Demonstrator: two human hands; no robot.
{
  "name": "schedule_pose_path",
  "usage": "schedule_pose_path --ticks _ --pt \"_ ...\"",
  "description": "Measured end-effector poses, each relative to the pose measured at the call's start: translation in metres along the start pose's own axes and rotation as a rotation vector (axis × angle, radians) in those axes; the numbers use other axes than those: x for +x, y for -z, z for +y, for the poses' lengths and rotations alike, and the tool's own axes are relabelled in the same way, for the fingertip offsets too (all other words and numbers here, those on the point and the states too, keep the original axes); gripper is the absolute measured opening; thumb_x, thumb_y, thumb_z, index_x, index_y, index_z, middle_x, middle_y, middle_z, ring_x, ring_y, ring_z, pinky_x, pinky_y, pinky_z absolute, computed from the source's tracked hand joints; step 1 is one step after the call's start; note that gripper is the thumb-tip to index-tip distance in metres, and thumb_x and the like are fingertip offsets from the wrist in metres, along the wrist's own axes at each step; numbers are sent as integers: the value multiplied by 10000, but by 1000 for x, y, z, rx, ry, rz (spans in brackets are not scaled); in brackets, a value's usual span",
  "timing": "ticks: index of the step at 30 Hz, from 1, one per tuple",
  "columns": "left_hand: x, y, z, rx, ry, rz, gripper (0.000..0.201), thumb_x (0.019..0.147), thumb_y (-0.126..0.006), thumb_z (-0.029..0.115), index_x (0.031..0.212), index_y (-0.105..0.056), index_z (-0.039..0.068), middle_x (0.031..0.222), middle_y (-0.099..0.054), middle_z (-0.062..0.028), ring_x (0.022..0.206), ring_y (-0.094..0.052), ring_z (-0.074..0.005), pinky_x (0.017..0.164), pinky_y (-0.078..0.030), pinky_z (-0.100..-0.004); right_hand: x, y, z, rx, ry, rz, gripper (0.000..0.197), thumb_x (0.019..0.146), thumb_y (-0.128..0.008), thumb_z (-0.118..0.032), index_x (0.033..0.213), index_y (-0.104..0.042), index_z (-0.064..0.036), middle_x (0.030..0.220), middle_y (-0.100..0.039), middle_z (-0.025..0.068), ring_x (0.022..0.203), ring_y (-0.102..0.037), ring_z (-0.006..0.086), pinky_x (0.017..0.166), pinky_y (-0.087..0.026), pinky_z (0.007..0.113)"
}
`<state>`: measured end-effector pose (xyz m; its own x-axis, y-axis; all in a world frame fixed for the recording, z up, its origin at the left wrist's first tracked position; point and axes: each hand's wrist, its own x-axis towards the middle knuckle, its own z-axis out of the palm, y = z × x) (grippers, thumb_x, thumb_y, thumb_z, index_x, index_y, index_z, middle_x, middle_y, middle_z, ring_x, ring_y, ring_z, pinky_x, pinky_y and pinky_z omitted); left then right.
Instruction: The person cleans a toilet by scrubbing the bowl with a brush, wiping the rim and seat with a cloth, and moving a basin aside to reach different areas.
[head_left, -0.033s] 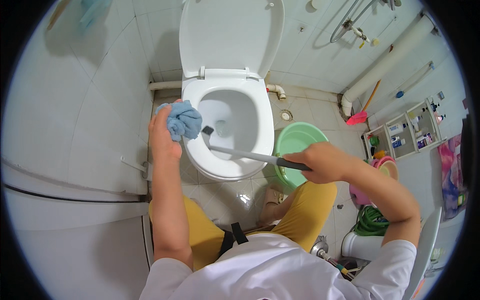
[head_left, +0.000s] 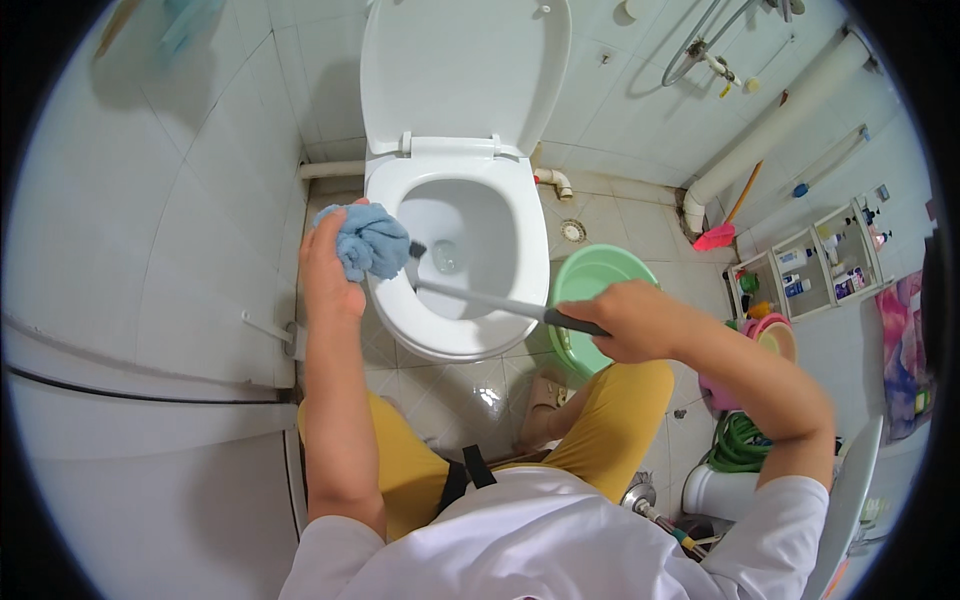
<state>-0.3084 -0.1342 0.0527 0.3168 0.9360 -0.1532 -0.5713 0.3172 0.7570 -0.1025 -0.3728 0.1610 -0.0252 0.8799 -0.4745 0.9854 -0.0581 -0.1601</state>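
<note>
Single view, head-worn fisheye, left camera of side-by-side pair. Looks steeply down and forward from seated person's head over own white shirt and yellow-clad thighs. Toilet bowl [head_left: 455,270] at frame centre, close, within arm's reach; raised lid [head_left: 465,70] toward top edge. Forearms enter from lower edge: left hand [head_left: 330,265] left of bowl, right hand [head_left: 625,320] right of it. Tiled wall [head_left: 150,220] close on left, bending toward rim; green basin [head_left: 590,275], shelf rack [head_left: 815,260] at right. Black vignette rings circular picture. No second view to compare.
</note>
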Motion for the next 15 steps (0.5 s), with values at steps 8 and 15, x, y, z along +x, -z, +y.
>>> schedule_pose_path --ticks 8,15 --pt "-4 17 -3 660 -59 -226 331 759 -703 200 1015 -583 28 918 -660 -104 764 -624 -186 683 -489 -286 60 8 32 -32 -213 142 417 671 -572 -73 1074 -657 -142 811 -646 157 766 -609 366 682 -478 455" --pt "-58 23 -36 1591 -86 -896 703 626 -790 228 1269 -519 142 1124 -582 -142 951 -620 -297 809 -503 -380 22 -48 55 45 -246 215 443 704 -595 -106 1142 -641 -144 877 -665 141 817 -617 350 712 -494 435"
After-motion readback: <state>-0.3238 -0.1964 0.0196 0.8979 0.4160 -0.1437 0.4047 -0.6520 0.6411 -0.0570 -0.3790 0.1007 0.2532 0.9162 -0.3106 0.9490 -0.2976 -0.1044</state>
